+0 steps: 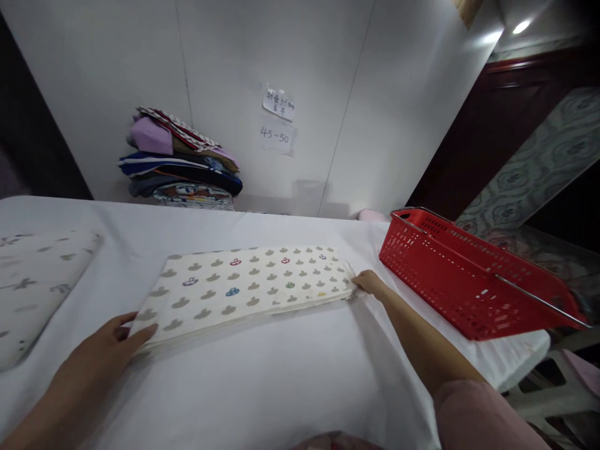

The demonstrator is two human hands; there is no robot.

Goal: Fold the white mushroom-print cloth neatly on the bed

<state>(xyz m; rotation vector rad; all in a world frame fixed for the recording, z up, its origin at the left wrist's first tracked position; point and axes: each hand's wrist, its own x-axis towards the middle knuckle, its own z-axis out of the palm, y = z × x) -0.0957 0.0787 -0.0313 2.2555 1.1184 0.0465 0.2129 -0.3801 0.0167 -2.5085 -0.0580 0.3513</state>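
Observation:
A long folded white cloth [253, 281] printed with grey mushroom-like shapes and a few coloured ones lies across the table in front of me. My left hand [112, 347] grips its near left corner, the thumb on top and the other fingers at the edge. At the cloth's right end, my right hand [368, 282] pinches the corner, with the fingertips partly hidden by the fabric. The cloth is in several layers, which show along its near edge.
Another folded printed cloth [42, 281] lies at the left. A stack of folded fabrics [182, 165] stands against the wall at the back left. A red plastic basket [469, 275] with metal handles sits at the right end of the white-covered table [262, 387]. Paper notes [278, 122] hang on the wall.

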